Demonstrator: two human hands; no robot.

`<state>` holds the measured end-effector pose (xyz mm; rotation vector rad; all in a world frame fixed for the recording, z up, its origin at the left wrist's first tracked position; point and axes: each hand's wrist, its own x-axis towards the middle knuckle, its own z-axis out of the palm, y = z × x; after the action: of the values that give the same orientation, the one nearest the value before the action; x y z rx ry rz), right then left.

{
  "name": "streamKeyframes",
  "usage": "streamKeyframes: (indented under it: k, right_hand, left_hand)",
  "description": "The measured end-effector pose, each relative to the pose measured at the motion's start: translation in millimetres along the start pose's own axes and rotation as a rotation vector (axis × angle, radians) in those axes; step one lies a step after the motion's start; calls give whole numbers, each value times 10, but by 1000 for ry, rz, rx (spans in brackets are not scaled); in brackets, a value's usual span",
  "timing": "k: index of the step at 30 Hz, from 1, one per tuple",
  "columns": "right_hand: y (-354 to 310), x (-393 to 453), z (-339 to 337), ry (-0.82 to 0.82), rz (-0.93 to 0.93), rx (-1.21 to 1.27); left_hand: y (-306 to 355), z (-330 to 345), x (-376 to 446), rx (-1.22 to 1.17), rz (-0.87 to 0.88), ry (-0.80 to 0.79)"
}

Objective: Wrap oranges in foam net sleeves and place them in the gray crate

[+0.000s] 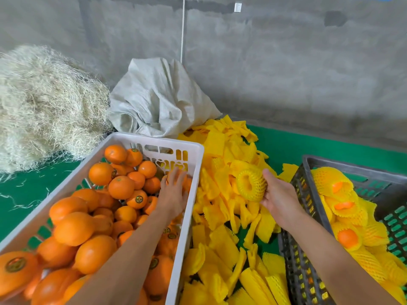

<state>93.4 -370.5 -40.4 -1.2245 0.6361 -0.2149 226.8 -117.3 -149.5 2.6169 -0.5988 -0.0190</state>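
Two bare forearms reach forward from the bottom edge. Nearest on the left, a white crate [187, 194] slants away, heaped with loose oranges [74, 227]. Several carry a small round dark sticker with a gold rim; its writing is too small to read.

The left hand [172, 194] lies palm down inside the white crate near its far right corner, fingers spread and fairly straight over the fruit. It is blurred, and whether it touches an orange cannot be told.

Between the crates, a loose heap of yellow foam net sleeves [222, 243] covers the green floor [286, 146], most of them flattened and pointing every way.

The right hand [279, 199] is raised over that heap, just left of the gray crate [308, 194]. Its thumb and curled fingers grip one foam net sleeve [251, 186], which is bunched into a fat ring. The ring sits at the fingertips, to the hand's left, with its open hole facing the camera and slightly left, its axis roughly level.

On the right, the gray crate holds wrapped oranges [348, 236], orange skin showing through the sleeve ends.

Farther back, a crumpled pale woven sack [158, 100] leans against a gray concrete wall [286, 62], and a big pile of straw-like fibre [44, 106] fills the left.
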Motion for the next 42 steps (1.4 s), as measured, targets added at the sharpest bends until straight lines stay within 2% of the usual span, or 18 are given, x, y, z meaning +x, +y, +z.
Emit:
streamKeyframes:
  k: [6,9,12,14,17,20,22,24,27,31,34,39,42]
  right_hand:
    - [51,53,-19,-20,-17,-58]
    - [61,62,8,-27,-38,-89]
    - [54,51,13,-30,-59,-144]
    - [49,50,5,-16,-73,-163]
    - [39,33,-2,11,-90,-203]
    - [54,13,1,37,-114,-251]
    - [54,-11,6,57,-131,-269]
    - [48,-28,10,86,-147,-277]
    - [31,-25,18,133,-161,-289]
    - [43,-9,4,182,-198,-315]
    - [38,-32,-1,155,-222,-303]
    - [20,-51,31,16,-45,-72]
    - [7,-62,56,-5,-28,-48]
  left_hand:
    - [6,-15,102,-58,-143,-10]
    - [64,-129,109,-14,-133,66]
    - [224,-208,77,56,-129,59]
    - [329,-325,54,71,-144,133]
    - [462,-608,63,47,-143,324]
    - [654,-864,49,-97,-3,491]
    - [823,-921,-22,-231,121,528]
    - [1024,-856,-119,-374,153,440]
    - [1327,-619,-242,-671,54,209]
    - [1516,-463,-310,-1204,-155,-210]
    - [1516,-443,-330,-1442,-104,-474]
    - [1527,-489,-353,-1475,-37,-542]
    - [1495,-520,-334,-1506,-56,-565]
